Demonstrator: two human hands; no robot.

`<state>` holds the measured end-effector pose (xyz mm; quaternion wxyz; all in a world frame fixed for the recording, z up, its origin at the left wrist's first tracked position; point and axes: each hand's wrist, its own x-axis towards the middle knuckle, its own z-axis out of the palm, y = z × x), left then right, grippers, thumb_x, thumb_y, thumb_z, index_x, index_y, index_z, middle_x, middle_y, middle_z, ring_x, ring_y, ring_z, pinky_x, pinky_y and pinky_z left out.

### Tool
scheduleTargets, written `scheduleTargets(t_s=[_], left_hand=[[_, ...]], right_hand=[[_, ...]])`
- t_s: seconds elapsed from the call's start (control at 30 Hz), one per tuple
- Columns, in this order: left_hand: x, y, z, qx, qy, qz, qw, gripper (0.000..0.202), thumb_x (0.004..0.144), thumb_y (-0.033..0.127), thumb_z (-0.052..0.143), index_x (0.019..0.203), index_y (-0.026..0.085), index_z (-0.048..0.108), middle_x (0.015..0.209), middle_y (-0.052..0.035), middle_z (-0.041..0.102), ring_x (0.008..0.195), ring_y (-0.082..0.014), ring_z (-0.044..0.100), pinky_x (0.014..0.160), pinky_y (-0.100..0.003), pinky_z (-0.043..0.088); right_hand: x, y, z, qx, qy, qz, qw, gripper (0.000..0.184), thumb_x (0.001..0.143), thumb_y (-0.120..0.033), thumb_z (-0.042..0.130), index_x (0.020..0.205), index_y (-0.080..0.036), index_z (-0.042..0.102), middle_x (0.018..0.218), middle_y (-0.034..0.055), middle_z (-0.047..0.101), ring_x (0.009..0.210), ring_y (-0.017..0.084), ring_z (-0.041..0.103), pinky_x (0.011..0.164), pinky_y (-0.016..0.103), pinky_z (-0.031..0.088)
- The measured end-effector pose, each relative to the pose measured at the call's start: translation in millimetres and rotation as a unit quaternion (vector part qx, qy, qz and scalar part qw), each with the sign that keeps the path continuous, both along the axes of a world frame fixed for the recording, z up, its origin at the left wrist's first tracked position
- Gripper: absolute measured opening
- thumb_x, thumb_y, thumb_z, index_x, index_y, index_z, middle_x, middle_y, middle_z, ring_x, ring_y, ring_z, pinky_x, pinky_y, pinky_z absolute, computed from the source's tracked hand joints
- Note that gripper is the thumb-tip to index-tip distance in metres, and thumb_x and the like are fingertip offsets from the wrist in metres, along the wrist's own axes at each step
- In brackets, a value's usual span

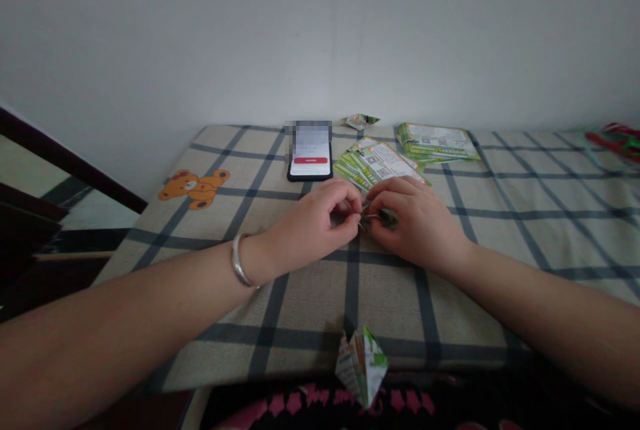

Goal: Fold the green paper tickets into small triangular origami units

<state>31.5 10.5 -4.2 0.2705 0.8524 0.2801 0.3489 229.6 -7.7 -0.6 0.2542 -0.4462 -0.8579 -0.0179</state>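
Observation:
My left hand (327, 213), with a silver bangle at its wrist, pinches a small piece of folded paper (371, 217) with thumb and forefinger. From the other side my right hand (413, 220) closes on the same paper, and its fingers hide most of it. The two hands meet just above the checked tablecloth. Just behind them lie several fanned printed leaflets (383, 162), green and white. Close to me, at the table's front edge, stands a folded paper piece (363, 365) with pointed tips.
A phone (310, 167) with a lit screen lies behind my left hand. Another folded paper (360, 121) rests by the wall, left of a leaflet stack (440, 142). A bear sticker (194, 187) is at left. Red and green items (617, 143) lie far right on the tablecloth (505, 217).

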Motion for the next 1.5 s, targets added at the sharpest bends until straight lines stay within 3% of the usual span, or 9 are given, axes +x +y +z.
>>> scheduleTargets(t_s=[0.27, 0.7, 1.1, 1.5], left_hand=[[-0.6, 1.2, -2.3, -0.013, -0.009, 0.007, 1.0, 0.011, 0.083, 0.01, 0.053, 0.09, 0.018, 0.051, 0.095, -0.0017, 0.055, 0.08, -0.01, 0.053, 0.074, -0.025, 0.049], [0.3, 0.5, -4.5, -0.041, -0.011, 0.009, 0.999, 0.012, 0.083, 0.014, 0.055, 0.093, 0.019, 0.051, 0.093, -0.0015, 0.054, 0.08, -0.0114, 0.055, 0.075, -0.029, 0.051], [-0.6, -0.2, 0.2, 0.013, -0.003, 0.029, 1.0, 0.02, 0.078, 0.006, 0.055, 0.092, 0.019, 0.051, 0.094, -0.0007, 0.053, 0.088, -0.0123, 0.054, 0.082, -0.028, 0.049], [-3.8, 6.1, -4.7, 0.025, -0.016, 0.031, 0.999, 0.021, 0.076, 0.005, 0.051, 0.092, 0.019, 0.049, 0.093, -0.001, 0.052, 0.089, -0.0134, 0.053, 0.082, -0.03, 0.048]], right_hand=[[2.6, 4.5, -6.0, -0.011, 0.055, 0.041, 0.998, 0.004, 0.078, -0.025, 0.068, 0.079, -0.022, 0.069, 0.098, 0.0047, 0.068, 0.091, 0.021, 0.061, 0.085, 0.038, 0.047], [0.9, 7.8, -6.3, 0.032, 0.081, 0.089, 0.992, 0.004, 0.079, -0.019, 0.068, 0.078, -0.023, 0.069, 0.093, 0.0023, 0.069, 0.089, 0.019, 0.06, 0.084, 0.037, 0.046], [6.5, 1.4, -0.2, 0.068, 0.02, 0.015, 0.997, 0.007, 0.078, -0.028, 0.071, 0.083, -0.024, 0.068, 0.104, 0.0036, 0.069, 0.099, 0.025, 0.058, 0.087, 0.042, 0.042], [9.4, -4.4, 7.1, 0.146, -0.076, 0.012, 0.986, 0.006, 0.083, -0.024, 0.062, 0.082, -0.025, 0.068, 0.112, 0.0024, 0.07, 0.113, 0.029, 0.056, 0.098, 0.049, 0.036]])
